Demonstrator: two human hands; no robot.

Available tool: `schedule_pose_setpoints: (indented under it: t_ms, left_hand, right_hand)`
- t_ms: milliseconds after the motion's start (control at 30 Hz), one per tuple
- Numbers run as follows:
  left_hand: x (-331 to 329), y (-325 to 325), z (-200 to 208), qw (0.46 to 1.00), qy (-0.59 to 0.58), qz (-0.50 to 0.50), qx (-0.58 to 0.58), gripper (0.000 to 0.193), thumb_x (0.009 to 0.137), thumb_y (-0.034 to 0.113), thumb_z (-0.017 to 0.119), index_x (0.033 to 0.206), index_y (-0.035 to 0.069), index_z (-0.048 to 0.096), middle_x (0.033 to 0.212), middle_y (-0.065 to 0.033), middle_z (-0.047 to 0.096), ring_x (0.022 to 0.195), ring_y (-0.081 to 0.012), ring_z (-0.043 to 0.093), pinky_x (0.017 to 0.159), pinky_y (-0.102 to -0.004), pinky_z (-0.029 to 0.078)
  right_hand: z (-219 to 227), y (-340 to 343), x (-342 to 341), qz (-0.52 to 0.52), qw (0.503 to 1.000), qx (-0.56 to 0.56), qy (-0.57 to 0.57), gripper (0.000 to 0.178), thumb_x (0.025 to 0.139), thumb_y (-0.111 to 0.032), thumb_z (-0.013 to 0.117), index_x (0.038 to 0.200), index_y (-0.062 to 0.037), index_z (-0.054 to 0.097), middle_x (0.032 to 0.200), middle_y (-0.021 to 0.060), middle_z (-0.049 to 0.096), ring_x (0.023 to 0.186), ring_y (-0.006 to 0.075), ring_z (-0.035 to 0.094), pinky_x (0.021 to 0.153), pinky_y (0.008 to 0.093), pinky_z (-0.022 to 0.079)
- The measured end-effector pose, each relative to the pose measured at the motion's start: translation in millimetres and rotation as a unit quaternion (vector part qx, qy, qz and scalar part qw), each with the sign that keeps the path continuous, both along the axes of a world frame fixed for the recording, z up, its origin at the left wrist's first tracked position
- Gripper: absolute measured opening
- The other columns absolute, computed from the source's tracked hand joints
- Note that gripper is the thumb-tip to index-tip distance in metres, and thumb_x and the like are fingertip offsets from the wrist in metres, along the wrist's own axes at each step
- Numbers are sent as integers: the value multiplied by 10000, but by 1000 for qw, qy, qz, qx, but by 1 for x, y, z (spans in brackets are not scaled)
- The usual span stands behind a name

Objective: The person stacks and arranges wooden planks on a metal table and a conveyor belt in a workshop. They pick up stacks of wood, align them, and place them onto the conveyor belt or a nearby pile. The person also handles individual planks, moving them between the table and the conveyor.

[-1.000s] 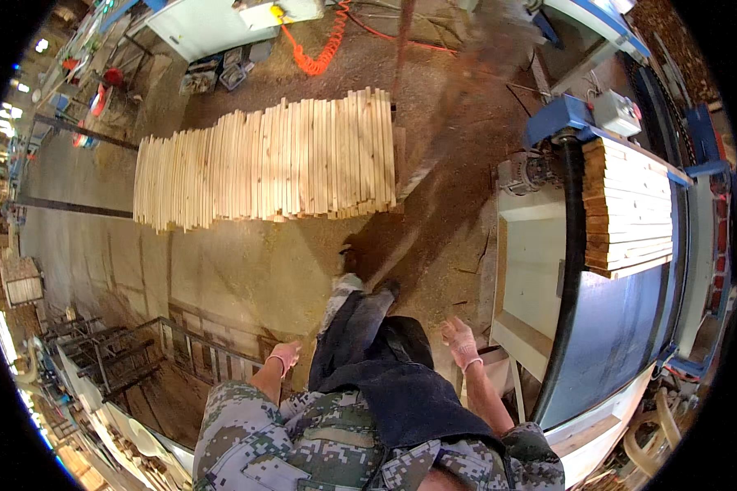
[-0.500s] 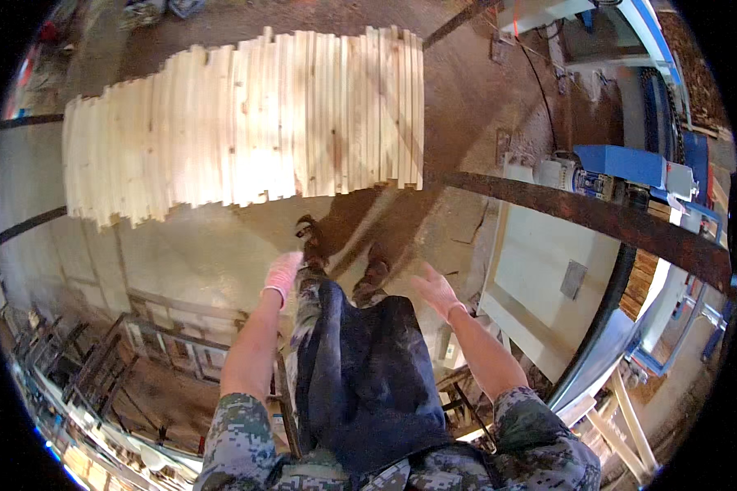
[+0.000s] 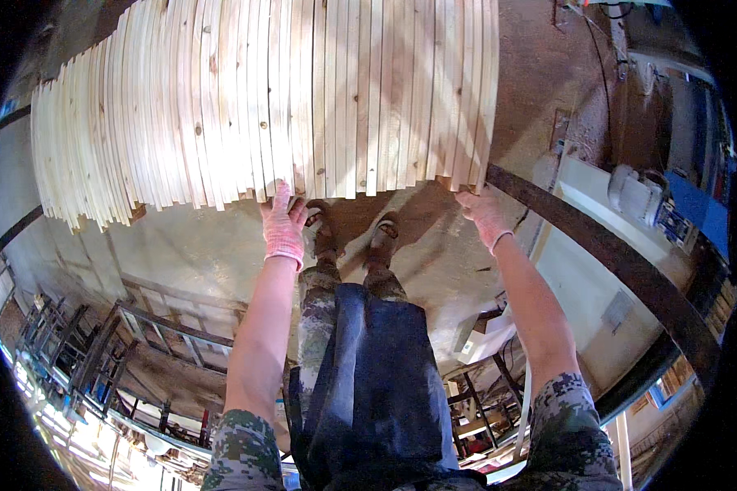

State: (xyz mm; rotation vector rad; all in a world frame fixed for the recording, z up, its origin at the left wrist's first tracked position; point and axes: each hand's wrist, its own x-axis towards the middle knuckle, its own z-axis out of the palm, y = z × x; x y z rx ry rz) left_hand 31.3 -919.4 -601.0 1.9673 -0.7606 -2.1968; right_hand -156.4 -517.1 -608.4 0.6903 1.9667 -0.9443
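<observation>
Pale wooden slats (image 3: 287, 98) are lying stacked across the upper frame. The left hand (image 3: 284, 225), fingers pressed together, and the right hand (image 3: 481, 214), fingers curled, are gripping their near ends, likely beginning a lift that calls for an even, level pull.

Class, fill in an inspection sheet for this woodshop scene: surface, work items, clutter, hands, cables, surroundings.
Surface: dusty concrete floor, sunlit in patches.
Work items: stack of pale wooden slats, laid side by side, near ends uneven.
Clutter: sawdust on the floor by the machines.
Hands: left hand and right hand, both in pink gloves, fingers at the near ends of the slats; grip cannot be told.
Cables: a thin dark cable at upper right.
Surroundings: dark metal beam, metal racks, blue machine.
</observation>
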Motion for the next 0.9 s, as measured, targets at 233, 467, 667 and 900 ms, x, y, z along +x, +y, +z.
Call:
schedule_pose_setpoints:
  t_ms: [233, 467, 667, 900]
  left_hand:
    - [-21, 4, -2, 992, -58, 107, -24, 783, 861, 404, 895, 1446, 145, 443, 1242, -108, 615, 964, -247, 648, 887, -446, 566]
    - [-36, 9, 27, 987, -131, -21, -95, 700, 883, 479, 847, 1375, 98, 525, 1268, -77, 611, 991, -198, 650, 836, -386, 568]
    - [-41, -26, 25, 981, -62, -149, -105, 854, 888, 388, 813, 1526, -8, 408, 1331, -159, 606, 1182, -255, 623, 996, -408, 566]
    - [-51, -6, 59, 929, -75, -327, -156, 1081, 837, 250, 891, 1591, -117, 209, 1375, -234, 622, 1299, -275, 606, 1101, -355, 500]
  right_hand:
    - [10, -20, -13, -74, 996, -43, -16, 149, 909, -156, 724, 1006, -44, 705, 890, 25, 687, 767, 165, 654, 759, 362, 559]
    - [-6, -18, -13, -112, 991, -65, -27, 85, 891, -107, 709, 949, -47, 692, 846, 41, 678, 723, 168, 649, 680, 324, 536]
    - [-36, 10, -8, -7, 1000, -28, 2, 121, 906, -139, 698, 968, -35, 696, 872, 53, 693, 746, 177, 674, 697, 324, 557]
    - [7, -19, -11, -50, 997, -60, -7, 166, 918, -156, 698, 977, -1, 700, 889, 74, 701, 766, 184, 693, 679, 335, 579]
